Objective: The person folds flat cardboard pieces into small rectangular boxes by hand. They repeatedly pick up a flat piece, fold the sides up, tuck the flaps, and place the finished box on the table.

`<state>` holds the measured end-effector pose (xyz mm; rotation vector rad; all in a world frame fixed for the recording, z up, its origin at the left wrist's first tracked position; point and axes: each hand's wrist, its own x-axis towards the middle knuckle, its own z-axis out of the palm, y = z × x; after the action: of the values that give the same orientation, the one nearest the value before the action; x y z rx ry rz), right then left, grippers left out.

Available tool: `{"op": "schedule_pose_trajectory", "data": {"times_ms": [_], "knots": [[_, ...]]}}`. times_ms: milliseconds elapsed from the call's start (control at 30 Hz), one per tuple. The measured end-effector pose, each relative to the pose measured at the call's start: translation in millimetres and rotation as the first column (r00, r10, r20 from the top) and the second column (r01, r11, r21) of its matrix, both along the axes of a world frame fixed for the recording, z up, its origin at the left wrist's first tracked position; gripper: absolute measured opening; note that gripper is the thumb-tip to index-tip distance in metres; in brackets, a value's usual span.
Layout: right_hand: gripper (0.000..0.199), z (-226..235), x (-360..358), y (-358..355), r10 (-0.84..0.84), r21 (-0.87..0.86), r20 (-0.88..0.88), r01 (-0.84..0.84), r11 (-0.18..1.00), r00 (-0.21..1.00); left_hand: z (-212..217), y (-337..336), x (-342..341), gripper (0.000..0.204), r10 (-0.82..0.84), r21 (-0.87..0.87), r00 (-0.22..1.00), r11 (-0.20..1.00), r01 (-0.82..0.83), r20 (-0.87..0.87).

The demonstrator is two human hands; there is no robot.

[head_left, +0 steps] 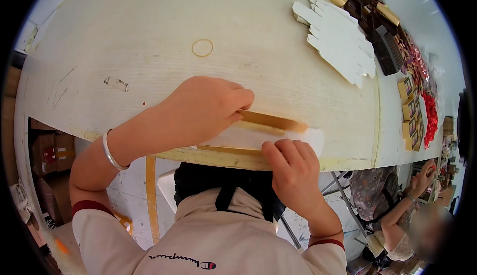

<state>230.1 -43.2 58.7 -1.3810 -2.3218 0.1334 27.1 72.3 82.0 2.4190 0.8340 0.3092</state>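
Note:
A partly folded box [271, 119], gold on its upright sides and white inside, lies at the table's near edge, its right end smeared by motion. My left hand [203, 108] is closed, thumb and fingers pinching the box's far gold side near its left end. At the near side my right hand [294, 168] curls its fingers over the box's edge, thumb toward the left. Part of the box's left end is hidden under my left hand and wrist.
A yellow rubber band [202, 47] lies on the pale table [149, 21]. Flat white box blanks [338, 39] are stacked far right, beside a dark ridged tray [387, 50] and small gold boxes [409, 107]. Another person's hand [422, 179] shows at the lower right.

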Motion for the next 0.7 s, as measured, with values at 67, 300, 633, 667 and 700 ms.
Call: {"op": "schedule_pose_trajectory", "data": {"times_ms": [67,300,633,667,700], "knots": [[0.032,1,2,1,-0.015,0.021,0.012,0.014,1.000,1.000,-3,-3,-1,0.011,-0.066,0.087,0.998,0.994,0.066,-0.001],[0.024,12,-1,32,0.006,0.157,0.150,-0.030,0.987,0.989,-9,-25,-4,0.012,-0.039,0.021,0.995,0.999,0.038,0.092],[0.021,-18,-5,30,0.411,-0.028,-0.156,-0.420,0.907,0.898,-32,-33,-10,0.013,0.051,-0.041,0.995,0.998,-0.048,0.080],[0.021,-19,-4,31,0.412,-0.072,-0.231,-0.438,0.896,0.881,-35,-37,-12,0.015,0.041,-0.042,0.990,0.998,-0.036,0.136],[0.021,-22,-2,33,0.420,-0.088,-0.254,-0.453,0.887,0.871,-37,-39,-15,0.018,0.032,-0.043,0.981,0.999,-0.024,0.192]]}}
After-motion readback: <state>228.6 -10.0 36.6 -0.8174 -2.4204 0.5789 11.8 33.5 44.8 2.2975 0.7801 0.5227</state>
